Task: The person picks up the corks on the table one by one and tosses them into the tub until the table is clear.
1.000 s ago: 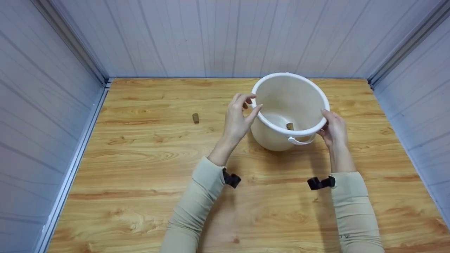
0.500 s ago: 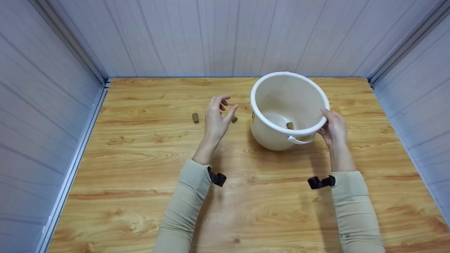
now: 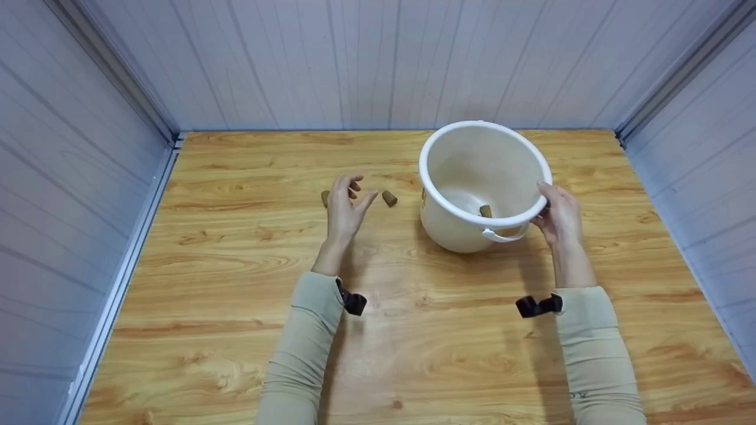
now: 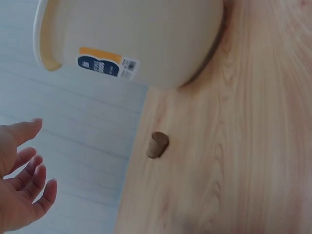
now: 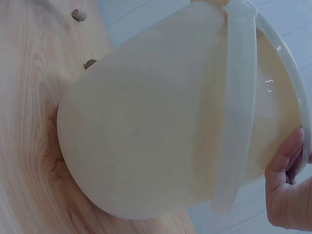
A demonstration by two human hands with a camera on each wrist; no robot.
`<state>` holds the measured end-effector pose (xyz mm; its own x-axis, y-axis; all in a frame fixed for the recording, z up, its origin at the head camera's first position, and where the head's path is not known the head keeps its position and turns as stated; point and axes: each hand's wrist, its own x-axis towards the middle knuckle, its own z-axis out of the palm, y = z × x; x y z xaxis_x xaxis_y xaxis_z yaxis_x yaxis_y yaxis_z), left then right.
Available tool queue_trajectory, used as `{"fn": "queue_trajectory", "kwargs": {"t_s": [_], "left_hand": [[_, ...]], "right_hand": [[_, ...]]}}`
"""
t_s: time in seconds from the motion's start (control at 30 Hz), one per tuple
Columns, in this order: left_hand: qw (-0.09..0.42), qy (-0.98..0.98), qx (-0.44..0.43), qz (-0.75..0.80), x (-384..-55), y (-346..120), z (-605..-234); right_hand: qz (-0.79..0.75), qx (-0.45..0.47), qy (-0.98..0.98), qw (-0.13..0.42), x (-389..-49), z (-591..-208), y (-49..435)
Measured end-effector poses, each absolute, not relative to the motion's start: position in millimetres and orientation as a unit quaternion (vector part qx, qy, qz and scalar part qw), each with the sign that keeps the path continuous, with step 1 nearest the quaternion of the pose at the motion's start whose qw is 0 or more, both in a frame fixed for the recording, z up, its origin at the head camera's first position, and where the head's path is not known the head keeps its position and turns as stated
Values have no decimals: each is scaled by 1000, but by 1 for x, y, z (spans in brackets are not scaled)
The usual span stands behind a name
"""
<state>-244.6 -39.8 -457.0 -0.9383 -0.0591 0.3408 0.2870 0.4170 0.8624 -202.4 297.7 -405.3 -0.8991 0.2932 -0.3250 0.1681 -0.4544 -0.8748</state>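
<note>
A white plastic bucket point(image 3: 466, 233) stands at the right of centre, its mouth facing up. My right hand point(image 3: 561, 215) grips its rim at the right side; in the right wrist view that hand point(image 5: 291, 190) has its fingers at the rim beside the hanging bucket handle point(image 5: 239, 107). My left hand point(image 3: 345, 209) hovers over the table with relaxed, parted fingers and holds nothing. Just right of it lies a small brown cork-like cylinder point(image 3: 389, 198). Another brown cylinder point(image 3: 325, 198) is partly hidden behind the left hand. A third brown piece point(image 3: 485, 211) lies inside the bucket.
The wood-patterned table point(image 3: 413, 348) is bounded by a pale panelled wall point(image 3: 378, 65) at the back and more panels on both sides. A label point(image 4: 108, 62) is stuck on the bucket's left side. Black wrist mounts point(image 3: 354, 303) stick out from both sleeves.
My left hand has moved left from the bucket's rim and slightly towards me. The cylinder between hand and bucket has come into view. My right hand and the bucket have stayed nearly still.
</note>
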Motion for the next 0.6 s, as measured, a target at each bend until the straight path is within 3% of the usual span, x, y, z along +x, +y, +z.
{"fn": "queue_trajectory", "kwargs": {"t_s": [0.6], "left_hand": [[111, -841, 7, -530, -255, -70, -493]], "right_hand": [[825, -216, -521, 41, -203, -407, 298]]}}
